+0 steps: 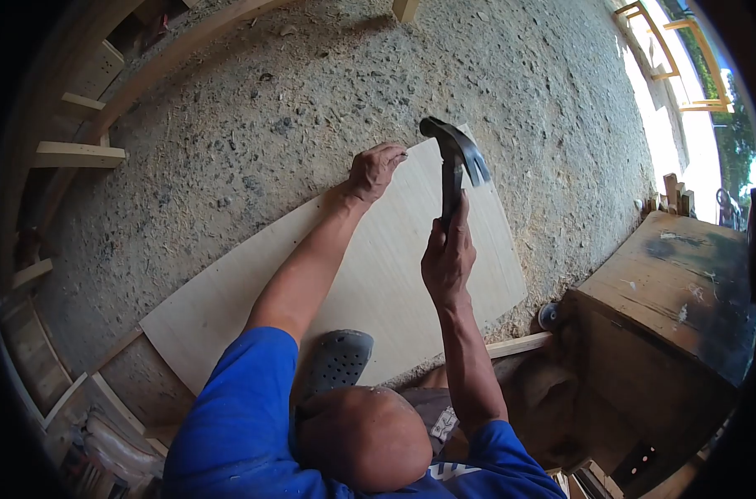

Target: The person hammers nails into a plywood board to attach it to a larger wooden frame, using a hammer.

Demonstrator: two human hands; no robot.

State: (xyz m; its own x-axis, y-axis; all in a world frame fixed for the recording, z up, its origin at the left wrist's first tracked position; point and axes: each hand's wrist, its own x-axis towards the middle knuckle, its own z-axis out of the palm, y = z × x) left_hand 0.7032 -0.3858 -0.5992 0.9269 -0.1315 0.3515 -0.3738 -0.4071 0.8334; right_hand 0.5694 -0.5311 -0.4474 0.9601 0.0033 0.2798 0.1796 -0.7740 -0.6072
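Observation:
A pale plywood sheet [394, 266] lies at a slant on the rough ground in front of me. At its far edge rests my left hand [376, 173], fingers curled together; whatever may be between the fingertips is too small to make out. My right hand [449, 262] is wrapped round the dark handle of a claw hammer [452, 170]. The hammer is held over the right part of the sheet, its metal head near the sheet's far corner and to the right of my left hand. A grey clog [341, 359] is on the near part of the sheet.
Gritty ground [253, 141] with wood shavings surrounds the sheet. To the right stands a worn wooden box [669, 283]. Timber framing [82, 155] runs along the left, and wooden frames [652, 41] stand at the far right. A wood strip [519, 344] lies by the sheet's near right side.

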